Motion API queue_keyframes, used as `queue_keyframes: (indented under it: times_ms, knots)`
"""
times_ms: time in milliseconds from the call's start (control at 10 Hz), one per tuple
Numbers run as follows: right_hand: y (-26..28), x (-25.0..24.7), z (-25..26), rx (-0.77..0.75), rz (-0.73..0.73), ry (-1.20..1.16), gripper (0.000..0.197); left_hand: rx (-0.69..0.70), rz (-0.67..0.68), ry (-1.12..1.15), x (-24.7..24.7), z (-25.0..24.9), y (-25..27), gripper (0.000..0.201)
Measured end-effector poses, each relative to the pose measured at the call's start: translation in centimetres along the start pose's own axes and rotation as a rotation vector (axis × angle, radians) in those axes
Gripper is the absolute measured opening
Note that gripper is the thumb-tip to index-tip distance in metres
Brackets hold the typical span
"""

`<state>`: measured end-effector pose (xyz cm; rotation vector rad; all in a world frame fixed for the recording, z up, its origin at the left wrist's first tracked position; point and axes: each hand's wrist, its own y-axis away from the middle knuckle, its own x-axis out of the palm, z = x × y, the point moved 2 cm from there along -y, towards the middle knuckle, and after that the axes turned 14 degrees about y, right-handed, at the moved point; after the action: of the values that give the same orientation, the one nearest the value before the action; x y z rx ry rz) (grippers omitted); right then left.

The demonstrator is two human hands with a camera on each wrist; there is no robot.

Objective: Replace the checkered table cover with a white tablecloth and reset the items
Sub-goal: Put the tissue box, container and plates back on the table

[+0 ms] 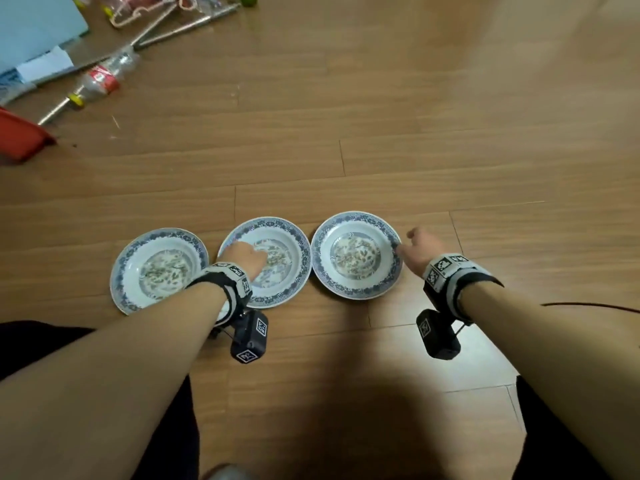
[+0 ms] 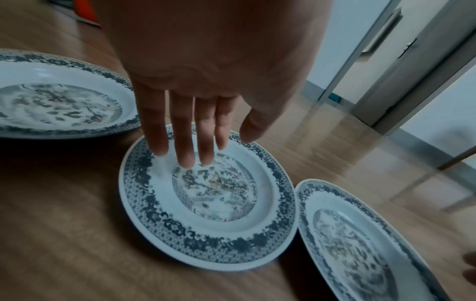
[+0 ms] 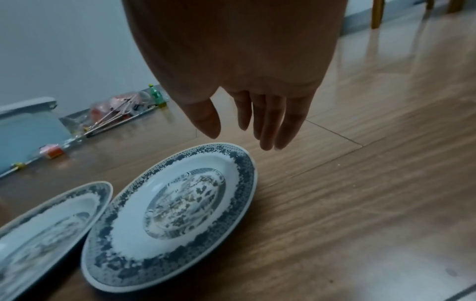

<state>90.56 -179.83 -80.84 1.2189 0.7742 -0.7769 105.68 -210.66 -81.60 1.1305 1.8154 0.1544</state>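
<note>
Three white plates with blue patterned rims lie in a row on the wooden floor: left plate [image 1: 162, 237], middle plate [image 1: 298, 251], right plate [image 1: 353, 218]. My left hand [image 1: 242, 259] reaches over the middle plate [image 2: 206, 234] with fingers [image 2: 185, 154] straight and pointing down at its inner slope; I cannot tell whether they touch it. My right hand [image 1: 420, 249] hangs just off the right rim of the right plate [image 3: 128, 234]. Its fingers [image 3: 268, 132] are relaxed and hold nothing. No tablecloth is in view.
At the far left of the floor lie a plastic bottle [image 1: 100, 81], metal rods [image 1: 180, 29], a light blue board [image 1: 34, 26] and a red container [image 1: 20, 140]. A door frame [image 2: 386, 71] stands to the right. Bare wooden floor [image 1: 450, 133] stretches beyond the plates.
</note>
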Motion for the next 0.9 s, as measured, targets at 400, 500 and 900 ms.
queue_keyframes:
  times_ms: [400,500,900]
  knots:
    - [-0.4,2.2,-0.6,0.176,0.208,-0.145,0.02,-0.321,-0.126,0.006,-2.0,5.0,0.4,0.049]
    - [-1.8,3.6,-0.8,0.2,0.217,-0.199,0.035,-0.338,-0.106,0.03,-1.3,6.4,1.0,0.051]
    - [-2.3,5.2,0.0,0.351,0.156,-0.552,0.029,-0.405,-0.04,0.816,2.2,8.8,-1.0,0.053]
